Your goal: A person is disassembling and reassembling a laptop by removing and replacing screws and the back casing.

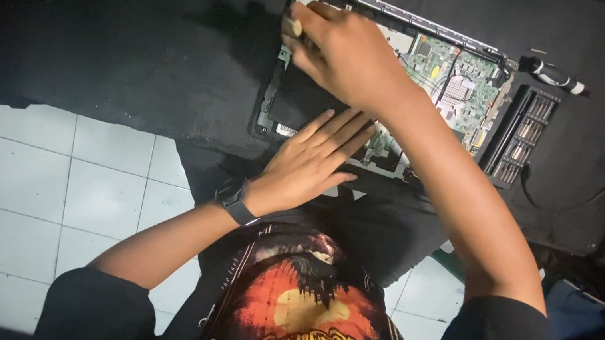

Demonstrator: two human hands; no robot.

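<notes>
A: Nearest to the lens is the person's black printed shirt [304, 316]; above it the left hand [311, 163], with a dark wristband [236, 204], lies flat, fingers spread a little, on the near edge of the opened laptop [390, 79].

B: And the right hand [345, 51]?

A: It reaches across to the laptop's far left corner, fingers curled tight round a small pale-tipped tool [293, 27], pressed down there.

B: How far along does it look?

A: The bottom cover seems to be off already: the green circuit board [455, 77] lies bare. The dark panel under the hands still sits in the shell, so I judge it mid-disassembly. A bit rack [522, 136] and a screwdriver [552, 74] lie just beside the laptop on the black table [136, 47].
</notes>
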